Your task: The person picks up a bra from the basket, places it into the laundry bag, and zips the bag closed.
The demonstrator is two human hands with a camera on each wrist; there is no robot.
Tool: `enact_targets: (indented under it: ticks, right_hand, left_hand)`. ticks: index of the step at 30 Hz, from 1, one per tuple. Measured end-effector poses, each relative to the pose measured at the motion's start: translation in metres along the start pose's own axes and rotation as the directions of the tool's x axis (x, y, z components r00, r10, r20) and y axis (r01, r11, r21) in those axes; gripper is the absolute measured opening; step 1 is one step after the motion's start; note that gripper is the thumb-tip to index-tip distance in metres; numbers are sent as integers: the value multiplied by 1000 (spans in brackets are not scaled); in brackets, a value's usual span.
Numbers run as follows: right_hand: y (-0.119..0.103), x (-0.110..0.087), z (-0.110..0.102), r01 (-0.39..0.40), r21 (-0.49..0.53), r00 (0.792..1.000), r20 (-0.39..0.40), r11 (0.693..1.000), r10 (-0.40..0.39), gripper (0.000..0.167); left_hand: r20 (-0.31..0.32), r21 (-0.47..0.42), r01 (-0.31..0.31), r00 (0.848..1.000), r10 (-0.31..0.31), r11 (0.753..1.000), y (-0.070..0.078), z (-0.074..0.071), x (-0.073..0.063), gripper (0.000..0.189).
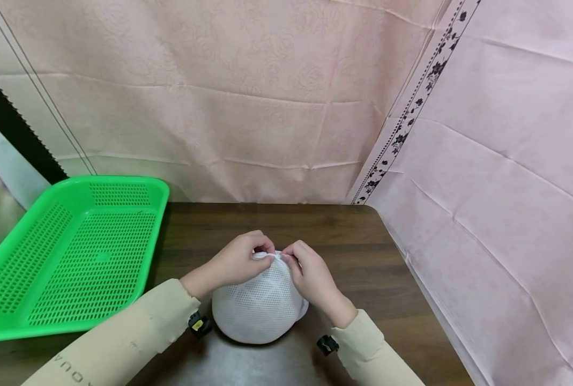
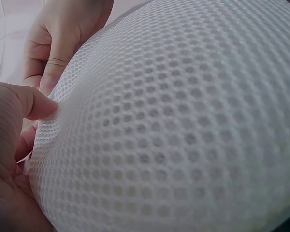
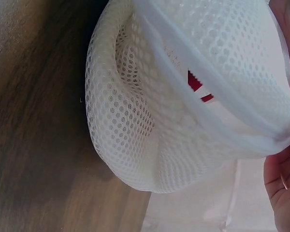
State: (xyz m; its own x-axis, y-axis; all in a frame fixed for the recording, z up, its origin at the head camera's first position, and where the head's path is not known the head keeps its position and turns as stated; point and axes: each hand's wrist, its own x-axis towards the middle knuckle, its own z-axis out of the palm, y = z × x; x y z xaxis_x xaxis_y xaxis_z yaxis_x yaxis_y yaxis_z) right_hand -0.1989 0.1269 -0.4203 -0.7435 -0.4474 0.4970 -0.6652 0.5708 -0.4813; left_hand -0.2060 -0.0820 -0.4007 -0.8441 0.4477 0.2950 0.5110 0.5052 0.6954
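A white mesh laundry bag stands bulging on the table in front of me, its round holes large in the left wrist view. My left hand pinches the bag's top edge between thumb and fingers. Close beside it, my right hand pinches the same edge on the right. In the right wrist view a smooth white band lines a slit-like opening, and a bit of something red shows through it. Most of what is inside the bag is hidden by the mesh.
A green plastic basket with perforated sides and floor stands at the left of the brown wooden table. Pink patterned cloth hangs behind the table and along its right side.
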Motion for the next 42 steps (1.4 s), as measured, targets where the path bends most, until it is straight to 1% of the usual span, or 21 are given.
enact_targets:
  ticks: [5,13,19,22,27,31,35,42]
  right_hand:
    - [0,-1,0,2,10,1000,6,1000,-2,5]
    - [2,-3,1,2,4,1000,7,1000,-2,5]
    - [6,-6,-1,-17,-21,1000,-19,1000,16,4]
    - [7,-7,-2,-15,-20,1000,-28,1000,14,4]
    - [8,-8,-2,-8,-14,1000,-30,1000,8,3]
    - [11,-10,-4,-23,-9,999,-32,1000,22,4]
    - [14,-12,-6,-38,-18,999,-35,999,38,5]
    - [16,-14,-8,-33,-22,999,-38,999,32,7]
  left_hand:
    - [6,-14,8,1000,-8,1000,2,-1,-2,6]
    - [14,-34,20,1000,-20,999,1,-1,-2,6]
    - [-45,-64,86,995,-89,994,-7,-4,-3,9]
    - [-49,-69,109,992,-113,992,-11,-5,-3,9]
    - [-48,-70,106,993,-109,992,-10,-7,-4,6]
    - [-95,-61,91,991,-97,994,-12,-9,-5,5]
    - [-134,-69,96,985,-105,993,-19,-14,-6,7]
    - [-137,-79,89,986,-100,993,-20,-15,-6,4]
